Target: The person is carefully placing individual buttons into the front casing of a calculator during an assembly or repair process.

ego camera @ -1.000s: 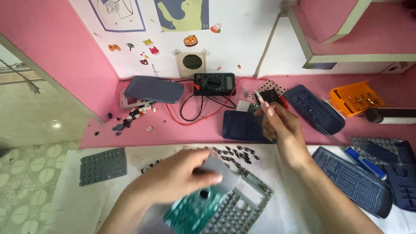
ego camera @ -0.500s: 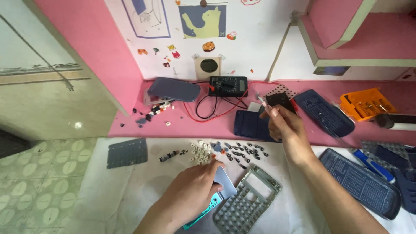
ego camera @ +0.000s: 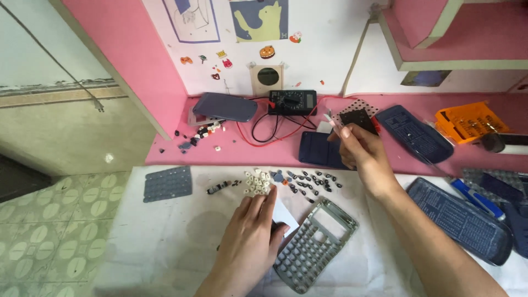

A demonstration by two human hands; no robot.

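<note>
Pink walls and a pink shelf back a white-covered bench (ego camera: 165, 247) strewn with calculator parts. Left hand (ego camera: 250, 239) lies flat, palm down, fingers together, pressing on a pale card or board piece (ego camera: 285, 219) whose corner shows just right of the hand; what lies beneath the palm is hidden. Just beside it to the right, touching or nearly so, lies a grey keypad frame (ego camera: 314, 243), its long axis slanting from near-left to far-right, with a screen window at the far end and rows of empty key holes. Loose white and black keys (ego camera: 291, 180) are scattered just beyond the left fingertips. Right hand (ego camera: 363, 151) is raised farther off over the shelf, pinching a thin pale tool (ego camera: 330, 119). Left hand is much nearer the frame. Beyond sits a black multimeter (ego camera: 291, 102) with red leads.
</note>
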